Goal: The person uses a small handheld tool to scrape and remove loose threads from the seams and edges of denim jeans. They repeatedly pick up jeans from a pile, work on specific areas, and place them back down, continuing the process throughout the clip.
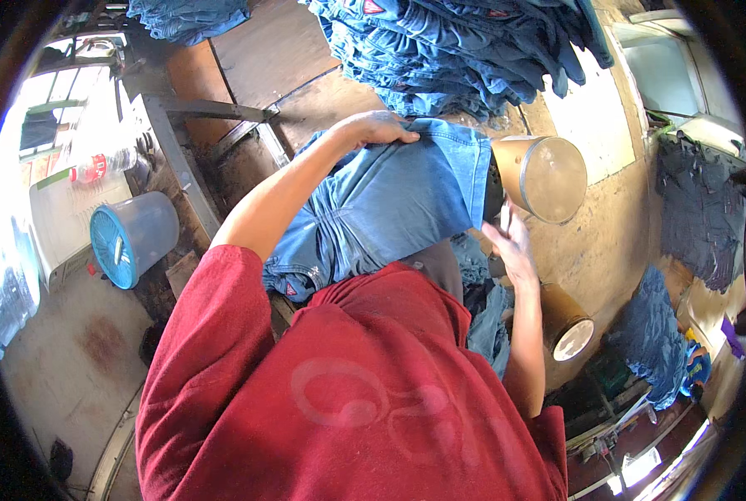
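Note:
A blue denim garment (398, 188) with gathered seams and a stitched hem lies across my lap, stretching away to the right. My left hand (377, 129) grips its far upper edge, the thumb lying over the cloth. Close to the near corner of the hem is my right hand (513, 246), its fingers drawn together. A thin greyish thing seems to stick up from those fingers, too small and blurred to name. Part of the garment's left end is hidden behind my left arm.
A big pile of blue denim garments (448, 54) stands ahead. Two brown drums (515, 163) (556, 313) are on the right. At left stand a metal frame (177, 159) and a clear bucket with a blue lid (151, 225). Dark cloth (703, 209) lies far right.

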### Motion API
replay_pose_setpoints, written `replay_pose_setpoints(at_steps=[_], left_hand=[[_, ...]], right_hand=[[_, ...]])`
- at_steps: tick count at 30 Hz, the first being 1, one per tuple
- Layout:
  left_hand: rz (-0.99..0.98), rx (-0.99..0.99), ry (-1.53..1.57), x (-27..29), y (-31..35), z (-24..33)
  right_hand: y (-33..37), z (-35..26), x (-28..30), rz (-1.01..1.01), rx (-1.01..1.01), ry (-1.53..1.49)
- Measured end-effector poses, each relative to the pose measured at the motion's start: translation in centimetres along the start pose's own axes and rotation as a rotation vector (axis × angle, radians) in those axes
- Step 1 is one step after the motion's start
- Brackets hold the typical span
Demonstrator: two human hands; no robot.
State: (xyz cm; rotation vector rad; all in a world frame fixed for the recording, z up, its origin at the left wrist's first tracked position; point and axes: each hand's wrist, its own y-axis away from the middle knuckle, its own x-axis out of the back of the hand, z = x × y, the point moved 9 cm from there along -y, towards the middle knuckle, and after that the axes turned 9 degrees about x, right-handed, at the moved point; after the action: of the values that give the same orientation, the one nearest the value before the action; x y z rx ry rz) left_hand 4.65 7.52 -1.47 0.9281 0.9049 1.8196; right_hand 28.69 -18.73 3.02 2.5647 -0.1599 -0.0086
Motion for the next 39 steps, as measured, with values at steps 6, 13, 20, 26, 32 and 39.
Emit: replay_pose_setpoints(at_steps=[6, 13, 20, 26, 32, 39], left_hand=[[0.37, -0.274, -0.11, -1.3, 2.5, 1.6], [0.467, -0.475, -0.074, -1.1, 1.7, 2.3], [0.346, -0.146, 0.045, -1.1, -0.8, 0.5], [0.585, -0.267, 0.11, -0.5, -1.2, 0.3], [0.584, -0.212, 0.06, -0.8, -1.7, -0.1], [0.599, -0.215, 0.079, -0.9, -1.6, -0.1]], right_hand=[[5.1, 1.7, 4.0, 0.429, -0.235, -0.085], [0.3, -9.9, -13.6, 0.198, 0.541, 0.669], [-1.3, -13.3, -18.4, 0.319, 0.787, 1.028], [-3.5, -12.8, -19.6, 0.266, 0.745, 1.163], [-1.4, -11.7, -18.9, 0.247, 0.721, 1.148], [3.4, -7.7, -17.3, 0.229, 0.753, 1.116]])
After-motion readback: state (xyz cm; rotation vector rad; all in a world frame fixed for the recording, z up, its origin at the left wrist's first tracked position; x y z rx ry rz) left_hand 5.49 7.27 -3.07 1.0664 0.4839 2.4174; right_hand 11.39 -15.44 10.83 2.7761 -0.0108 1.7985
